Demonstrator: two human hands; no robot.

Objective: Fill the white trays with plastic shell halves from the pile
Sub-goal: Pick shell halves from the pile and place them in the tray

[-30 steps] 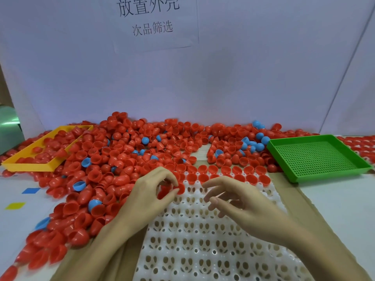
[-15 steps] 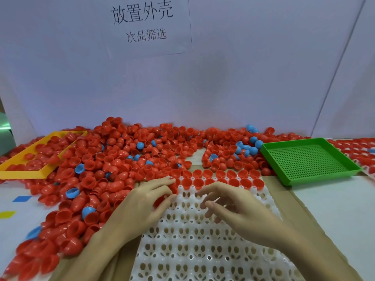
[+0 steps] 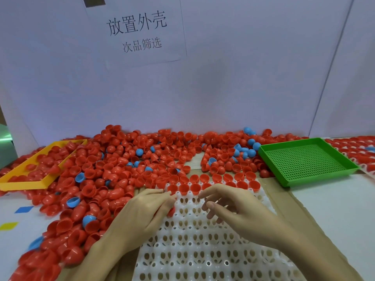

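Note:
A white tray (image 3: 203, 248) full of sockets lies in front of me. Its far two rows hold red shell halves (image 3: 221, 180), open side up. A big pile of red and blue shell halves (image 3: 113, 171) spreads over the table to the left and behind. My left hand (image 3: 142, 211) rests at the tray's left edge and holds a red shell half (image 3: 171, 210) between thumb and fingers. My right hand (image 3: 233, 209) hovers over the tray with loosely bent fingers, holding nothing.
A yellow tray (image 3: 22, 184) with red shells sits at far left. A green perforated tray (image 3: 304, 161), nothing in it, stands at the right. Another filled tray (image 3: 353, 149) shows at the far right edge. A white backboard with a paper sign (image 3: 138, 31) closes the back.
My left hand has slid from the pile's edge onto the tray with a red shell. The right hand barely moved. The camera tilted up a little.

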